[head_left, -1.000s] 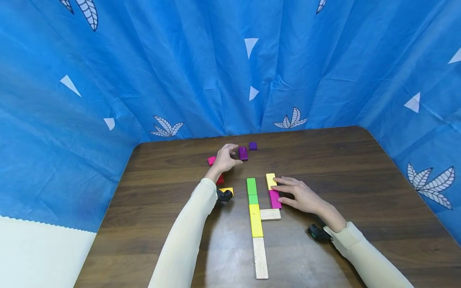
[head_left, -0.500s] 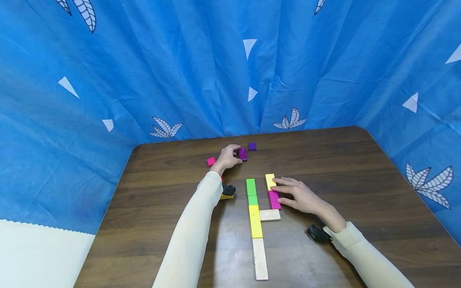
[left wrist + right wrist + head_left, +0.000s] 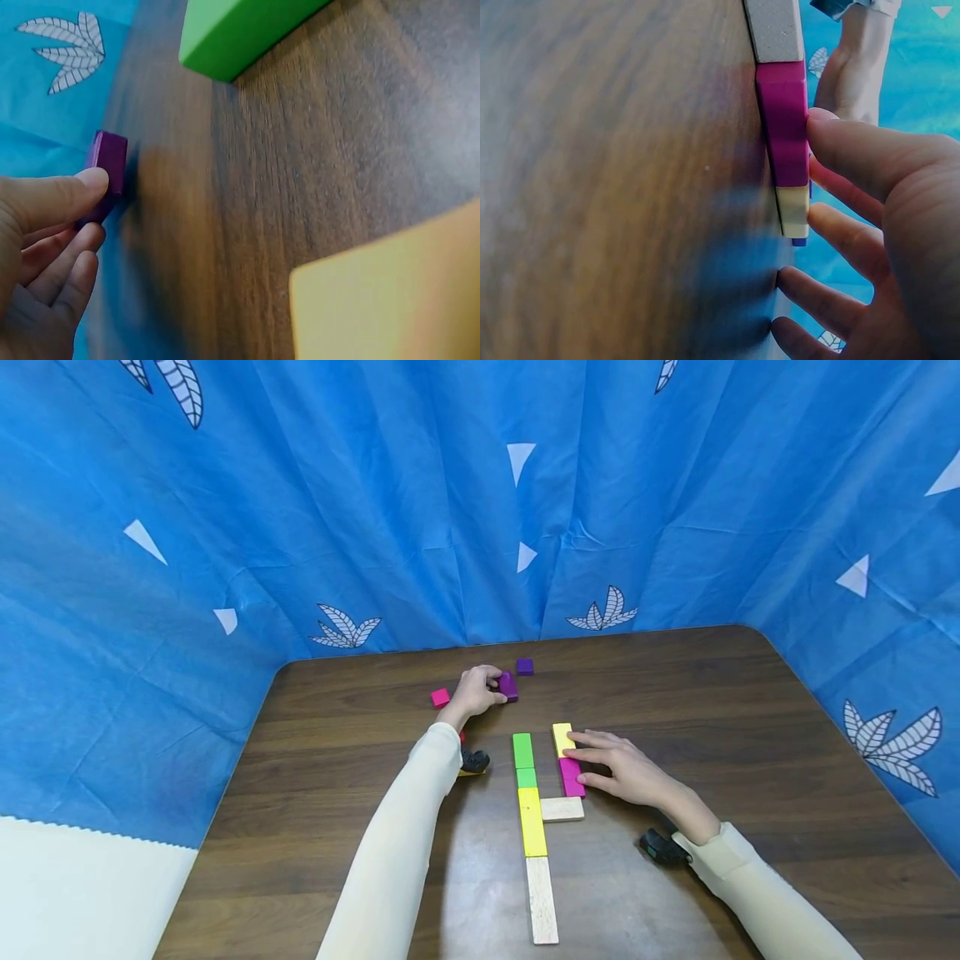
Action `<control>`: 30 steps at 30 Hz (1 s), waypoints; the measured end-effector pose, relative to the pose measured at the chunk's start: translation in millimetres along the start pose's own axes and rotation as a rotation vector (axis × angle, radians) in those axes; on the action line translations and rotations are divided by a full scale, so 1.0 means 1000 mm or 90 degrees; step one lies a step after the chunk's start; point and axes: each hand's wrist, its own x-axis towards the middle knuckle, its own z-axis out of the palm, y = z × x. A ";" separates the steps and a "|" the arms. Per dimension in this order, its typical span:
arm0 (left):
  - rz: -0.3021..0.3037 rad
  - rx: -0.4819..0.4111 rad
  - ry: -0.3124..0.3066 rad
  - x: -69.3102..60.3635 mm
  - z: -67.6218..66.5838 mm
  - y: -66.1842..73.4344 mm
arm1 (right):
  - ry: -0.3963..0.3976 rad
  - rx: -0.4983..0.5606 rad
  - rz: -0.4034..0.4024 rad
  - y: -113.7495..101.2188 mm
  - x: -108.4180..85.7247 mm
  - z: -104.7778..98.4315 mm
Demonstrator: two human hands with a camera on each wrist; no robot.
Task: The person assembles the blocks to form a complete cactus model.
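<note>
At the back of the table, my left hand (image 3: 476, 690) pinches a purple block (image 3: 508, 687); the left wrist view shows the thumb on one face of the purple block (image 3: 112, 161) and fingers behind it. My right hand (image 3: 626, 767) rests with spread fingers at a magenta block (image 3: 571, 777) and a pale yellow block (image 3: 562, 739), which stand end to end. In the right wrist view the thumb touches the magenta block (image 3: 784, 127). A short pale wood block (image 3: 562, 809) lies crosswise between the magenta block and a yellow block (image 3: 532, 822).
Two green blocks (image 3: 522, 750), the yellow block and a long pale wood block (image 3: 542, 900) form a line. A small violet block (image 3: 525, 667) and a pink block (image 3: 440, 697) lie at the back. Red and yellow pieces are partly hidden by my left wrist. A blue curtain (image 3: 420, 510) surrounds the table.
My left hand's fingers have closed on the purple block, which has shifted slightly toward the front and right. The right hand has stayed in place.
</note>
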 end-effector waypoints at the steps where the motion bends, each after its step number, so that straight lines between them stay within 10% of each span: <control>1: 0.007 0.001 -0.003 -0.001 0.000 0.002 | 0.000 0.000 0.000 0.000 0.000 0.000; 30: 0.101 0.039 -0.073 -0.040 0.007 0.010 | 0.008 0.011 -0.019 -0.002 0.000 -0.002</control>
